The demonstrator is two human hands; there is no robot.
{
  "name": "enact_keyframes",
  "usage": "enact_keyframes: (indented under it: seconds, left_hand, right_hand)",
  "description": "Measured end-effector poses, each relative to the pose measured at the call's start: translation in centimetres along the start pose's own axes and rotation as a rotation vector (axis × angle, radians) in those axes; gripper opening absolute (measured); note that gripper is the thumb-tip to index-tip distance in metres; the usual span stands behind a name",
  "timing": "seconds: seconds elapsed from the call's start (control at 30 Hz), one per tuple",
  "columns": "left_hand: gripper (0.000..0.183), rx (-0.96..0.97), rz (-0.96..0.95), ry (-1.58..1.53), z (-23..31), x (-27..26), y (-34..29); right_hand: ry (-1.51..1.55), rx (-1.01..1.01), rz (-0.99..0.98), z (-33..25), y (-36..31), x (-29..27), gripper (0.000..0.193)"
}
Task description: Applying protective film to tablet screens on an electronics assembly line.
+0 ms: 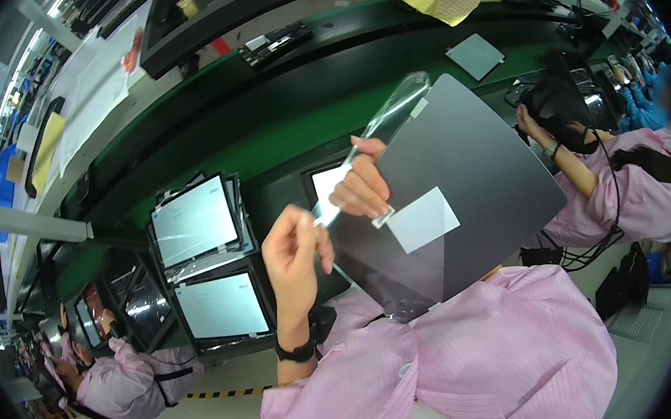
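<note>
A large dark grey, round-cornered flat panel (pixel 480 163), like a laptop lid, is held tilted in front of my chest. A white rectangular label (pixel 424 219) lies on its face. Clear film (pixel 397 113) stands loose along the panel's left edge, with a small white tab (pixel 383 218) close to my fingers. My right hand (pixel 361 183) curls round that left edge and grips the panel; its forearm is hidden behind it. My left hand (pixel 295 254), with a black wristband, is closed at the film's lower left end, seemingly pinching it.
Stacked screens (pixel 194 223) with lit white displays and another lit screen (pixel 222 308) stand to the left. A thin grey plate (pixel 476 57) lies on the green bench (pixel 265 147). Co-workers in pink sit at left (pixel 130 383) and right (pixel 640 188). Cables (pixel 590 254) hang at right.
</note>
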State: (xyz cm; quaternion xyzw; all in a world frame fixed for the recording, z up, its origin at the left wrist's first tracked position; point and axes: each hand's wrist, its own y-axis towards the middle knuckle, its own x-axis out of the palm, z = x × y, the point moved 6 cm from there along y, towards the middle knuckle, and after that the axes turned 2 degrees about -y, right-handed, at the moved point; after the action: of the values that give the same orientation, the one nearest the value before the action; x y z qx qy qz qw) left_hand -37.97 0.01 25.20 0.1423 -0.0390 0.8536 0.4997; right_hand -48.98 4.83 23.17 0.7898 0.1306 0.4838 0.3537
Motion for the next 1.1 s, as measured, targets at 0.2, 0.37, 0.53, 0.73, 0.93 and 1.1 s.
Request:
enact_keyframes:
  seconds: [0.2,0.37,0.53,0.73,0.93,1.1]
  left_hand:
    - [0.026,0.022,0.089,-0.115,0.3,-0.8,-2.7]
    - [0.025,0.050,0.019,-0.111,2.3,-0.1,-0.6]
    - [0.026,0.169,-0.104,-0.003,7.7,2.6,2.5]
    - [0.030,0.322,-0.137,0.086,10.0,6.0,2.9]
    - [0.010,0.792,-0.480,0.610,11.8,10.3,-4.1]
    - [0.012,0.808,-0.675,0.703,8.5,11.2,-5.5]
  right_hand:
    - [-0.011,0.011,-0.134,0.1,1.4,1.3,0.064]
    - [-0.061,-0.018,-0.110,-1.1,1.8,0.2,0.064]
    - [-0.051,-0.033,-0.069,-1.8,3.2,-0.7,0.065]
    - [-0.134,-0.042,-0.100,-3.3,3.5,-1.8,0.066]
    - [-0.435,-0.017,0.155,-4.1,2.0,-2.1,0.064]
    - [-0.737,-0.174,0.564,-5.8,0.2,-1.1,0.058]
